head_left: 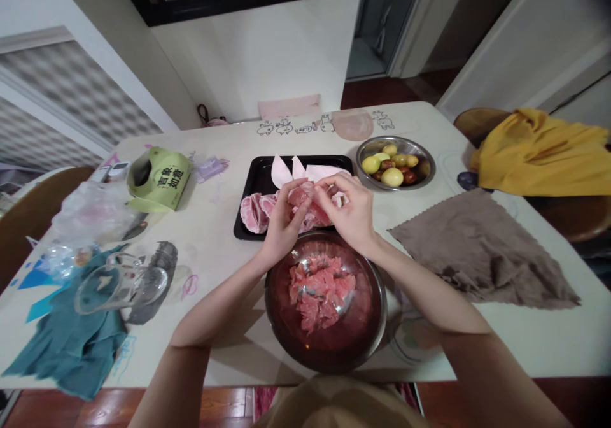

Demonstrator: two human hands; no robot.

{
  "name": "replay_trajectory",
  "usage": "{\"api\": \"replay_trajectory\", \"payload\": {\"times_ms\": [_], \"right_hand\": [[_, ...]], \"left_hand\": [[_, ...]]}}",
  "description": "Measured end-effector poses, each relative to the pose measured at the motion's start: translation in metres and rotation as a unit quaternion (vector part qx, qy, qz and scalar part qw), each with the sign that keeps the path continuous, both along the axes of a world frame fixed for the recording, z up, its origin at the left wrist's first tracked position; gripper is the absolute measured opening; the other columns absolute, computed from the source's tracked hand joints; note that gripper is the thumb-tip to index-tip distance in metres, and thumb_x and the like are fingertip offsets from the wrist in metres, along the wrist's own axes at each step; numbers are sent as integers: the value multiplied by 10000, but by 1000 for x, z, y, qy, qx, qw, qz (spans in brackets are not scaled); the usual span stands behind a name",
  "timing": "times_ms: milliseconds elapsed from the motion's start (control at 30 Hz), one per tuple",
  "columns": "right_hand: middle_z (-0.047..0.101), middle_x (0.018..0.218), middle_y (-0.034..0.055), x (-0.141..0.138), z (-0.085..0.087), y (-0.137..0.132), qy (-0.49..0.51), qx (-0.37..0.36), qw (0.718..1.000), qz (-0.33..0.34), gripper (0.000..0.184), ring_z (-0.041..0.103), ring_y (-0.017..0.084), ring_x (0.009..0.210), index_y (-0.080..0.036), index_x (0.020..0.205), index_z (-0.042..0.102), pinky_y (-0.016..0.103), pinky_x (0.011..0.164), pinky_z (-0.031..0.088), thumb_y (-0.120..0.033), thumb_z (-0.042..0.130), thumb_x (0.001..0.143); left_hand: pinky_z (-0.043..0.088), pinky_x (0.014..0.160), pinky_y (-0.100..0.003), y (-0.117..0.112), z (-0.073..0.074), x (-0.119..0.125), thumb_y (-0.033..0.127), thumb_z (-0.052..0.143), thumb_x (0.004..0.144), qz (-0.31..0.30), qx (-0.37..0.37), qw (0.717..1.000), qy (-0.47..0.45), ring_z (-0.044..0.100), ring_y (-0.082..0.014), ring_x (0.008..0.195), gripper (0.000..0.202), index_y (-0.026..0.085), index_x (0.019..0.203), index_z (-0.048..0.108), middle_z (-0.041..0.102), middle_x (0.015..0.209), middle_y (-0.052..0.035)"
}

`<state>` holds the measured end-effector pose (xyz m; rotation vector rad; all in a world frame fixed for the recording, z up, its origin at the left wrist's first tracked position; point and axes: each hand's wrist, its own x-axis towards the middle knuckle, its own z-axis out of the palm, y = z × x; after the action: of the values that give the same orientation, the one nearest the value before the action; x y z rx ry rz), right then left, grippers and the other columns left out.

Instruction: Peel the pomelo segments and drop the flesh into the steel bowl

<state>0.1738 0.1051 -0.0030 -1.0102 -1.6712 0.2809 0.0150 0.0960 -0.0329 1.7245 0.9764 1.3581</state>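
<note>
My left hand (282, 219) and my right hand (351, 214) are both closed round one pink pomelo segment (308, 206), held just above the far rim of a metal bowl (277, 313). Peeled pink pulp pieces (321, 288) lie in the bowl's bottom. Behind my hands a black tray (252, 183) holds more pink segments (255, 213) and white peel pieces (286, 170).
A steel bowl of small yellow and brown fruits (395, 162) stands at the back right. A brown cloth (482, 249) lies right, a yellow cloth (539, 151) on a chair. Left are a glass pitcher (121, 281), teal cloth (71, 345), plastic bag (93, 211) and green holder (160, 176).
</note>
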Motion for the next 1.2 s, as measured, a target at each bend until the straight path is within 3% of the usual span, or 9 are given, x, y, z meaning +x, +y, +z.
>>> {"api": "replay_trajectory", "payload": {"times_ms": [200, 300, 433, 667, 967, 1100, 1200], "right_hand": [[688, 872, 3, -2, -2, 1, -26, 2, 999, 30, 40, 638, 159, 782, -216, 948, 664, 323, 765, 478, -248, 683, 931], [704, 851, -3, -3, -3, 0, -60, 18, 998, 15, 53, 655, 167, 801, -220, 923, 669, 339, 805, 458, -261, 697, 940], [708, 814, -14, -3, -7, 0, -81, 38, 996, -4, 95, 653, 169, 774, -230, 878, 648, 345, 796, 442, -252, 658, 970], [710, 869, 48, -3, -18, 4, -155, 115, 981, -40, 160, 624, 200, 817, -206, 942, 630, 357, 819, 458, -222, 502, 1037], [700, 835, 31, -1, -22, 15, -151, 86, 983, -65, 188, 629, 195, 786, -224, 893, 619, 339, 810, 456, -242, 494, 1032], [709, 844, 32, 6, -22, 25, -157, 69, 982, -81, 191, 635, 202, 793, -224, 881, 621, 348, 815, 445, -252, 500, 1025], [712, 829, 28, 16, -15, 30, -129, 67, 981, -125, 186, 629, 201, 760, -217, 861, 632, 357, 799, 425, -280, 543, 1013]], "left_hand": [[544, 983, -346, 0, 2, -3, 356, 546, 1026, 16, -8, 1000, -15, 630, -185, 1132, 355, 261, 1362, 486, 589, 1343, -89], [518, 1044, -352, -2, 9, -2, 331, 569, 1017, 9, -3, 999, -39, 617, -190, 1190, 338, 270, 1345, 512, 597, 1342, -82], [495, 1082, -390, -1, 9, 0, 306, 632, 982, 10, 5, 999, -41, 599, -221, 1251, 351, 260, 1318, 542, 613, 1316, -89], [491, 1039, -373, 1, 1, -1, 284, 624, 978, 28, 14, 999, -4, 618, -210, 1164, 283, 233, 1250, 565, 625, 1239, -81], [501, 990, -379, 8, -9, -3, 277, 609, 975, 17, -15, 1000, 12, 620, -219, 1116, 261, 226, 1225, 555, 637, 1195, -90], [497, 1026, -397, 5, -7, -1, 299, 603, 983, 22, -19, 1000, 6, 614, -225, 1147, 235, 224, 1203, 573, 641, 1203, -94], [540, 944, -368, 1, -2, 0, 326, 600, 992, 32, -38, 999, -12, 639, -202, 1052, 274, 238, 1249, 575, 654, 1200, -90]]}}
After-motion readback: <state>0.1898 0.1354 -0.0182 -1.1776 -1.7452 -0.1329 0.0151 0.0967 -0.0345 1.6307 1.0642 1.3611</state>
